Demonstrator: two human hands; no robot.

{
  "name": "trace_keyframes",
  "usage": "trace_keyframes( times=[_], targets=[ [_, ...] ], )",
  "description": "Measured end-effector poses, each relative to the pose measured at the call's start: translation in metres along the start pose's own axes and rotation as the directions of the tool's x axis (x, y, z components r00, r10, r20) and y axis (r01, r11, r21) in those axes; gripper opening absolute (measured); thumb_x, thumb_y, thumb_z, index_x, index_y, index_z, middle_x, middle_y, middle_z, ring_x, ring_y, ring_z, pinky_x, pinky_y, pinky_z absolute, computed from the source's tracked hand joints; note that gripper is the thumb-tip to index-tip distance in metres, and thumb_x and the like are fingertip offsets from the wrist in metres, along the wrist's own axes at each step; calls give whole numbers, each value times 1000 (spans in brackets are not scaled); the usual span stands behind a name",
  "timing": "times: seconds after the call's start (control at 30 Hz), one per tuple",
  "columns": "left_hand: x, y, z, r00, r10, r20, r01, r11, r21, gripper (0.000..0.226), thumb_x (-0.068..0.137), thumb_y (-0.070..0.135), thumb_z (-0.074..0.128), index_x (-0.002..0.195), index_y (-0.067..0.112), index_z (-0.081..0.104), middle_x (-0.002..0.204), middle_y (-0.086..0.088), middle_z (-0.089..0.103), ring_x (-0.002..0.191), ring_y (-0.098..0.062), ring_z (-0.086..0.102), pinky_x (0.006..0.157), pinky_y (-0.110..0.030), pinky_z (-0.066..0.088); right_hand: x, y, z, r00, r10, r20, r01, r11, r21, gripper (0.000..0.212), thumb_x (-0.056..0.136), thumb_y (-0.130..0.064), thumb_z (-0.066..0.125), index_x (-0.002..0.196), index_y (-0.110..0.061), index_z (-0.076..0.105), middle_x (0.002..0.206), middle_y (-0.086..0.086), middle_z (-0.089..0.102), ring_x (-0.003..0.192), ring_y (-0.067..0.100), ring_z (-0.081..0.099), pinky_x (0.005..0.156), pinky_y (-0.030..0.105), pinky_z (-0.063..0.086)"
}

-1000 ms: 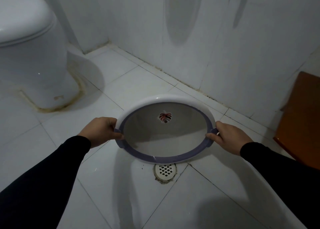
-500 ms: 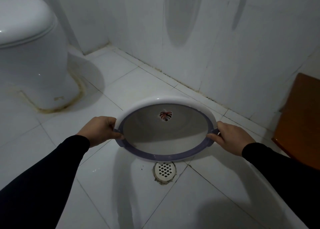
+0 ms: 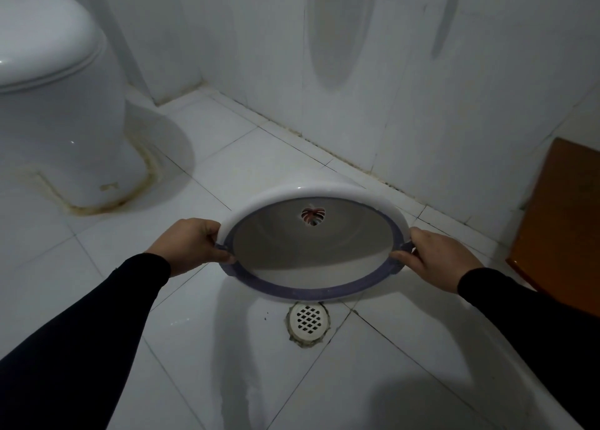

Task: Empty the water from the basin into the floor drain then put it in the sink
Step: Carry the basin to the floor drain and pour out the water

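Observation:
A round white basin [image 3: 311, 251] with a purple rim and a leaf print on its bottom is tipped steeply toward me, its inside facing the camera. My left hand [image 3: 191, 244] grips its left rim and my right hand [image 3: 435, 260] grips its right rim. The basin's lower edge hangs just above and behind the white grated floor drain [image 3: 307, 322]. I see no water inside the basin; a wet sheen spreads on the tiles around the drain. No sink is in view.
A white toilet [image 3: 55, 105] stands at the left on the white tiled floor. A tiled wall [image 3: 357, 88] runs close behind the basin. An orange-brown wooden piece [image 3: 561, 228] sits at the right edge.
The basin has lifted a little and tipped further up, so the floor drain now shows fully below its rim. Both hands keep the same grip.

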State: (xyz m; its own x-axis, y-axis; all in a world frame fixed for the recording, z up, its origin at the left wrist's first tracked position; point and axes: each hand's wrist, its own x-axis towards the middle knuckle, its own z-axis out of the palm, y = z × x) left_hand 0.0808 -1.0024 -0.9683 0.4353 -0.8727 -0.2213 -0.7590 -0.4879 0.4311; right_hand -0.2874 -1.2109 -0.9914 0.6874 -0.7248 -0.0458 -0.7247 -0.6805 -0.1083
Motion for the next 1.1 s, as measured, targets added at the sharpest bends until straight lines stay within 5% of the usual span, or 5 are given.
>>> trace_keyframes(
  times=[1.1],
  targets=[
    [4, -7, 6, 1000, -7, 17, 6, 1000, 27, 27, 57, 45, 85, 74, 29, 71, 70, 15, 70, 71, 2, 59, 58, -21, 44, 3, 6, 5, 1000, -23, -2, 23, 998, -60, 38, 87, -58, 45, 80, -22, 35, 87, 5, 66, 68, 24, 57, 53, 30, 31]
  ],
)
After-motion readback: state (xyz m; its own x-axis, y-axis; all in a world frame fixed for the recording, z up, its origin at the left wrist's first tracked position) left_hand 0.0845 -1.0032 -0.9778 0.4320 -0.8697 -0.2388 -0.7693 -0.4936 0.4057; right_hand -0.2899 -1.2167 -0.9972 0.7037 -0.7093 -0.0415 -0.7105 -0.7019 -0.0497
